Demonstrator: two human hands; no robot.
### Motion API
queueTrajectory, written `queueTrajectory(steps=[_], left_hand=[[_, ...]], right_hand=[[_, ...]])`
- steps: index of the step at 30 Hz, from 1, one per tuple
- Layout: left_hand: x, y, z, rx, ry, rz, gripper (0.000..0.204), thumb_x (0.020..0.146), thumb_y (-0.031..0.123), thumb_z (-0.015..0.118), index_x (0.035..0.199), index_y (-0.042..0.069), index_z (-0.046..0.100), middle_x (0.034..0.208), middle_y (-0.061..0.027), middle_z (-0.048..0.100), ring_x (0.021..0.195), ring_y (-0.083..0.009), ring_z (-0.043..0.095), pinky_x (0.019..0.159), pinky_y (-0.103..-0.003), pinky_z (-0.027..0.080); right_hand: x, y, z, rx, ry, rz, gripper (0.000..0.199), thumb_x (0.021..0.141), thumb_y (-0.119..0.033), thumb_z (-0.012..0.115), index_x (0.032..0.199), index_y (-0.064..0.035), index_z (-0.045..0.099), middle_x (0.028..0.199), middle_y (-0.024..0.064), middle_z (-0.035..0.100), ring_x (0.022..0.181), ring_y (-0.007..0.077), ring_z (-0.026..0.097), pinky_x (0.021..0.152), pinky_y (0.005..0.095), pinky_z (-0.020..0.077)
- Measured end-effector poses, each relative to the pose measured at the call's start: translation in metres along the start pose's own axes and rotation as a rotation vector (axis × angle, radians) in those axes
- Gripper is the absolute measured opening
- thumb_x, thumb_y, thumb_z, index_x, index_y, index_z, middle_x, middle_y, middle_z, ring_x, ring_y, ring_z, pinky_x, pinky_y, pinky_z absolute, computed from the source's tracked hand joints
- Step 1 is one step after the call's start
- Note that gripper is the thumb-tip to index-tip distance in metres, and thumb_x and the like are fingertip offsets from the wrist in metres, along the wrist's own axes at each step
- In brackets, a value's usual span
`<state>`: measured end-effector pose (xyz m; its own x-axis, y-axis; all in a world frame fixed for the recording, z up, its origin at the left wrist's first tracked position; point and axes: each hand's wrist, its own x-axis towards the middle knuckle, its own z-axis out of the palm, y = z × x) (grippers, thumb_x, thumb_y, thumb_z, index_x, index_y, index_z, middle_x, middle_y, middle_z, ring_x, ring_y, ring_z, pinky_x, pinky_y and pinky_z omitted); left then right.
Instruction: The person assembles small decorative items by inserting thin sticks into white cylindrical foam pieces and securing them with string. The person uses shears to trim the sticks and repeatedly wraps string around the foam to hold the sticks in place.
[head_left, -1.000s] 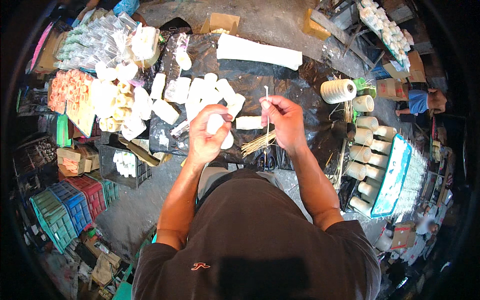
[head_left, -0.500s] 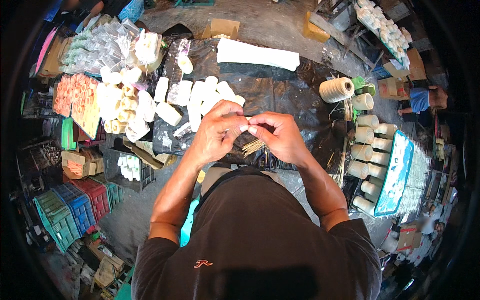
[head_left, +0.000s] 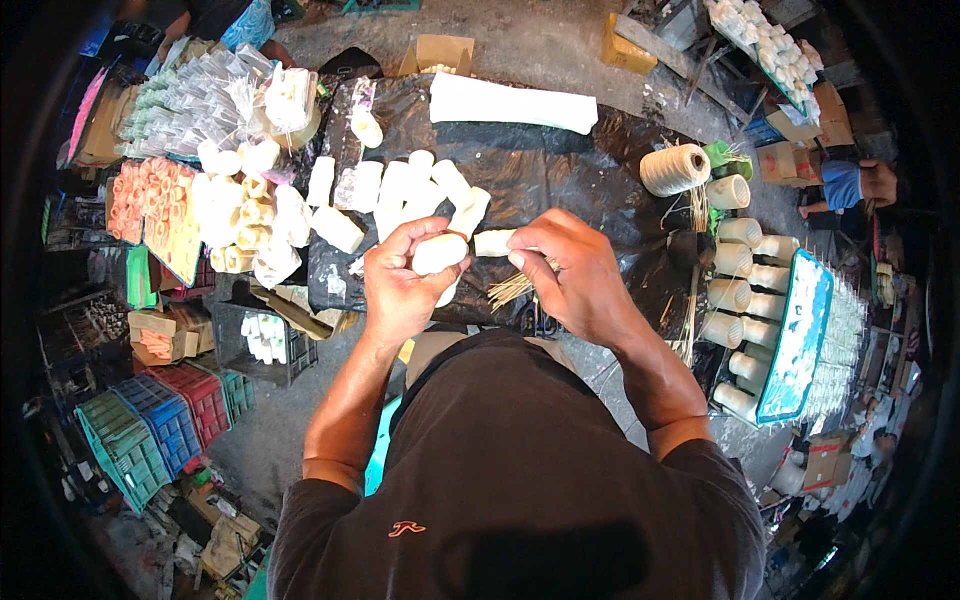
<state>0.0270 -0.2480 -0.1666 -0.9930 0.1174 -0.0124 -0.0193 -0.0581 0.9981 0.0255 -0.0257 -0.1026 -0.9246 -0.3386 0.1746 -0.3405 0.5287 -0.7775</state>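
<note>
My left hand (head_left: pixel 395 290) is wrapped round a white, wax-like cylinder (head_left: pixel 440 253) with rounded ends, its pale top facing up. Another light piece shows just under that hand. My right hand (head_left: pixel 575 270) has thumb and forefinger at the right end of a smaller cream cylinder (head_left: pixel 493 243), apparently pinching it; the exact contact is hard to see. Below the right fingers lies a bundle of thin straw-coloured sticks (head_left: pixel 510 288). Several white cylinders (head_left: pixel 400 190) lie grouped beyond my left hand on a table under black plastic sheeting (head_left: pixel 560 180).
A folded white cloth (head_left: pixel 512 104) lies at the table's far edge. To the right are a twine spool (head_left: pixel 672 170), several cream cups (head_left: pixel 735 262) and a blue-edged tray (head_left: pixel 797 335). Orange rings (head_left: pixel 150 195) and plastic-wrapped goods (head_left: pixel 200 105) crowd the left. Crates (head_left: pixel 150 430) stand lower left.
My hands were fingertip to fingertip and have moved apart. The white cylinder in my left hand and the smaller cream one by my right fingers now show.
</note>
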Motion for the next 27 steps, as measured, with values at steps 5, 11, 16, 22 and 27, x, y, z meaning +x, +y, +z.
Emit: queueTrajectory(steps=[5, 11, 16, 22, 27], left_hand=[[-0.002, 0.019, 0.000, 0.469, 0.055, 0.349, 0.037, 0.066, -0.014, 0.068, 0.100, 0.001, 0.073, 0.101, -0.0107, 0.076, 0.089, -0.0182, 0.069, 0.078, -0.031, 0.053], [-0.004, 0.032, 0.002, 0.635, 0.020, 0.492, 0.040, 0.063, -0.011, 0.071, 0.102, 0.001, 0.072, 0.099, -0.0126, 0.075, 0.086, -0.0244, 0.069, 0.078, -0.035, 0.050], [-0.006, 0.040, 0.004, 0.715, 0.002, 0.508, 0.041, 0.063, -0.009, 0.073, 0.102, 0.001, 0.070, 0.099, -0.0139, 0.074, 0.088, -0.0273, 0.070, 0.078, -0.036, 0.049], [-0.004, 0.039, 0.003, 0.767, -0.035, 0.570, 0.049, 0.054, -0.010, 0.069, 0.102, -0.001, 0.068, 0.097, -0.0160, 0.072, 0.092, -0.0292, 0.070, 0.079, -0.038, 0.047], [-0.004, 0.040, 0.002, 0.797, -0.073, 0.581, 0.051, 0.057, -0.009, 0.071, 0.107, 0.000, 0.067, 0.099, -0.0153, 0.072, 0.092, -0.0289, 0.069, 0.078, -0.039, 0.048]], right_hand=[[0.004, -0.023, 0.000, -0.035, 0.066, -0.141, 0.013, 0.081, -0.003, 0.070, 0.093, -0.0037, 0.066, 0.088, 0.0109, 0.059, 0.082, 0.0312, 0.061, 0.070, 0.0421, 0.0496], [0.012, -0.031, 0.004, -0.163, 0.060, -0.315, 0.015, 0.076, -0.004, 0.070, 0.091, -0.0045, 0.066, 0.085, 0.0078, 0.057, 0.078, 0.0266, 0.059, 0.068, 0.0403, 0.0444], [0.012, -0.033, 0.002, -0.202, 0.008, -0.320, 0.011, 0.078, -0.006, 0.069, 0.088, -0.0057, 0.064, 0.082, 0.0061, 0.055, 0.077, 0.0248, 0.057, 0.067, 0.0398, 0.0399], [0.013, -0.035, 0.003, -0.241, -0.022, -0.315, 0.011, 0.078, -0.007, 0.069, 0.088, -0.0057, 0.065, 0.082, 0.0060, 0.054, 0.077, 0.0245, 0.056, 0.067, 0.0395, 0.0385], [0.013, -0.036, 0.004, -0.262, -0.059, -0.308, 0.009, 0.079, -0.007, 0.068, 0.087, -0.0053, 0.064, 0.082, 0.0063, 0.053, 0.077, 0.0241, 0.055, 0.068, 0.0393, 0.0366]])
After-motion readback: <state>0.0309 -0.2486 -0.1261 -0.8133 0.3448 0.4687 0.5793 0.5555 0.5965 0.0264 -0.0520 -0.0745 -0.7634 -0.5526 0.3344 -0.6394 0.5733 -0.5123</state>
